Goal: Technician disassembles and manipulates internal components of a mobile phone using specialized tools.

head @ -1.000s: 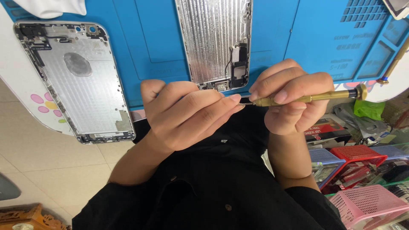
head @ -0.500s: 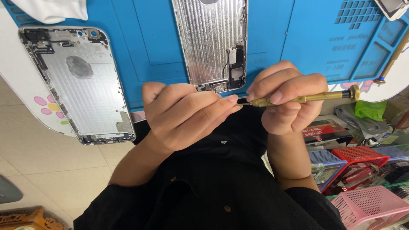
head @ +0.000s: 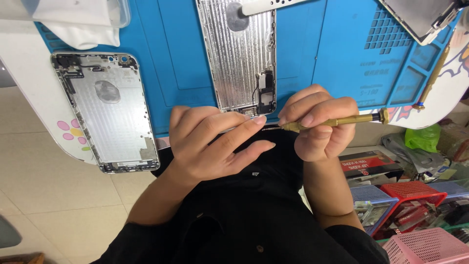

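Observation:
My right hand [head: 320,129] grips a slim brass screwdriver [head: 342,120] sideways, its tip pointing left. My left hand [head: 215,146] is level with it, with the thumb and forefinger pinched together at the tip. Whether something tiny sits between those fingers is hidden. Both hands hover at the near edge of a blue work mat [head: 312,63], over my black clothing. Just beyond them lies an opened silver phone housing [head: 239,58] with a small black part at its near end.
A second bare phone housing [head: 105,110] lies at the left, half off the mat, with a white cloth [head: 78,27] beyond it. Another phone part [head: 420,17] and a thin tool [head: 432,73] sit at the right. Red [head: 413,190], blue [head: 371,195] and pink [head: 430,244] baskets stand below on the right.
The view has tilted, so the mat and housings sit lower in the picture. Both hands stay together at the screwdriver tip, shifted slightly left.

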